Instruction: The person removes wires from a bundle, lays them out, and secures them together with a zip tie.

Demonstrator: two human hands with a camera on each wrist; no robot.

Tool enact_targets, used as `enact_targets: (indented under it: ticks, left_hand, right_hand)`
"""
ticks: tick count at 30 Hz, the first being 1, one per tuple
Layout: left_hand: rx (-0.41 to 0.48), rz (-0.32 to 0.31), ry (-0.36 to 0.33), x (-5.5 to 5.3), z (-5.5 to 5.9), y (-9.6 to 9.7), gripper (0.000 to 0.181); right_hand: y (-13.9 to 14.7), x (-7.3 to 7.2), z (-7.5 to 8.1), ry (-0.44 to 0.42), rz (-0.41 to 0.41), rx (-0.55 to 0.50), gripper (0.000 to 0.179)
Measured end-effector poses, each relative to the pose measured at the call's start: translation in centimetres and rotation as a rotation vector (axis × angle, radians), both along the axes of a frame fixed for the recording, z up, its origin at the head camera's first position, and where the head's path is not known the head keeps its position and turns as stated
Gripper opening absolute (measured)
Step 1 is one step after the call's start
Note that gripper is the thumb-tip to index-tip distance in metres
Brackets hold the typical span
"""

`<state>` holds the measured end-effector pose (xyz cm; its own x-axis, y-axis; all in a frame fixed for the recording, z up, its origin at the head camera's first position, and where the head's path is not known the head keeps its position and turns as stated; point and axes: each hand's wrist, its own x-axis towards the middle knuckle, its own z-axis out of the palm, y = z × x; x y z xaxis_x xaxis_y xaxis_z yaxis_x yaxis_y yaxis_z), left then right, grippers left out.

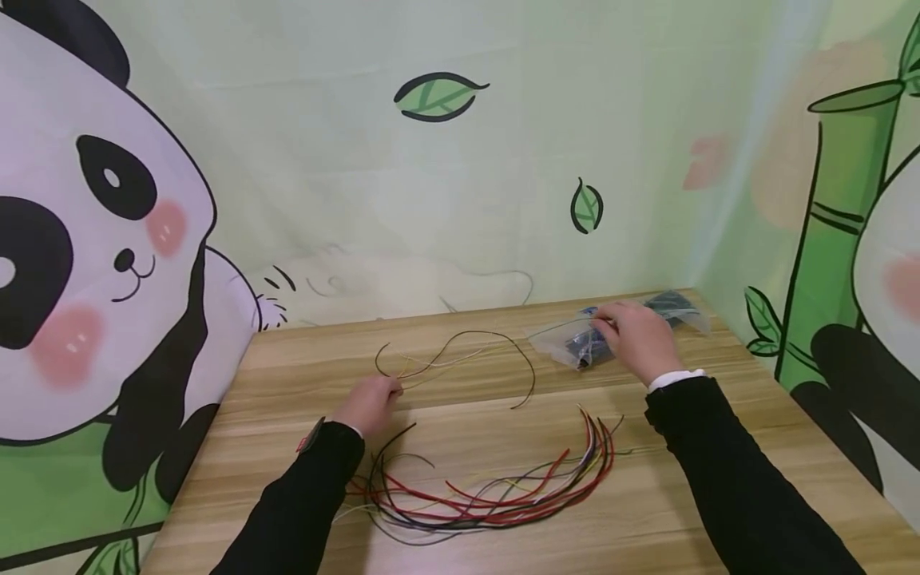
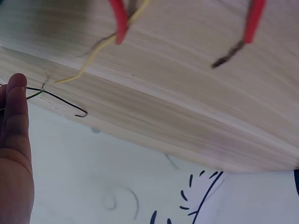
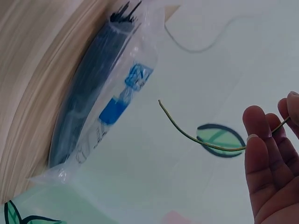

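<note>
1 wooden table [image 1: 489, 423]: 2 hands [image 1: 364, 403] [image 1: 638, 339] pinch 1 wire [image 3: 219, 149] (yellow-green).

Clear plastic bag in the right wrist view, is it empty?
Not empty: a bundle of thin dark strips shows inside the bag.

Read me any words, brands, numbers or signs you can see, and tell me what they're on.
No text is readable.
Clear plastic bag: blue and grey print, too blurred to read.
Dark wristband: red mark, too small to make out.
Panda backdrop: no lettering visible.
</note>
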<state>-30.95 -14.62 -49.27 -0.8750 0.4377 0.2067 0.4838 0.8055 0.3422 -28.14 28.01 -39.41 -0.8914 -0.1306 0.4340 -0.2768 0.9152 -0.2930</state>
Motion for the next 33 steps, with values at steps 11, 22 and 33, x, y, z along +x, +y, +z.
enact_targets:
  ticks: [11,22,33]
  left_hand:
    - [0.036,0.049,0.025,1.1,-0.2,-2.6,0.007]
    - [0.038,0.077,0.008,3.0,1.8,-4.4,0.011]
    - [0.033,0.095,0.148,5.2,3.4,-6.3,0.013]
  right_hand:
    - [3.6,1.3,0.8,0.078,-0.065,-0.062,0.017]
    - [4.7,2.5,0.2,0.119,-0.095,-0.024,0.016]
    - [4.5,5.3,-1.4,0.053,-0.041,-0.034,0.018]
